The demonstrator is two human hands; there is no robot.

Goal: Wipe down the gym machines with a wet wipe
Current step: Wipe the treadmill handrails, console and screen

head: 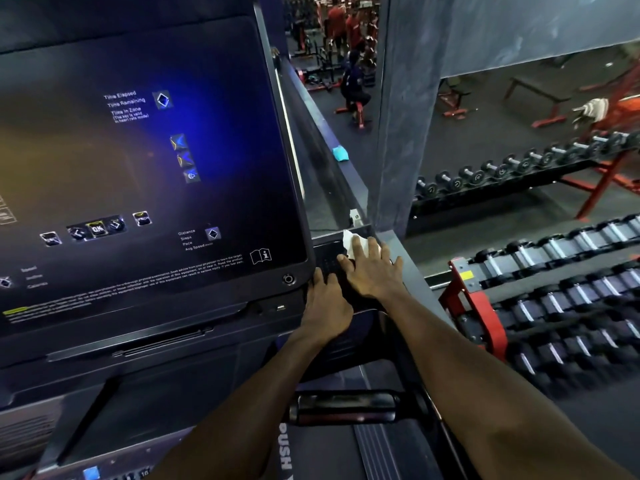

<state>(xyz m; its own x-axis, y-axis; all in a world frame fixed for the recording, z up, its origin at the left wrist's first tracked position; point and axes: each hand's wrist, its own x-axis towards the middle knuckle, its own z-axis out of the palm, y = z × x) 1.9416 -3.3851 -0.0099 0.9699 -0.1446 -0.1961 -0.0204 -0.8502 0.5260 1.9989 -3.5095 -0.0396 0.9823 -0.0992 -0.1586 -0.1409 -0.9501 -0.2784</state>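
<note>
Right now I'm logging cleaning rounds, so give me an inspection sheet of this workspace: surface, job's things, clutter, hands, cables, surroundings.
Surface: dark side tray right of the treadmill console; the console panel is lit with labels and buttons.
Job's things: white wet wipe, pressed on the tray under the right hand.
Clutter: small teal object on the ledge beyond the console.
Hands: right hand flat, fingers straight on the wipe; left hand rests at the console's lower right corner, fingers bent over the edge.
Cables: nothing seen.
Surroundings: dumbbell racks to the right; red benches and people further back.
</note>
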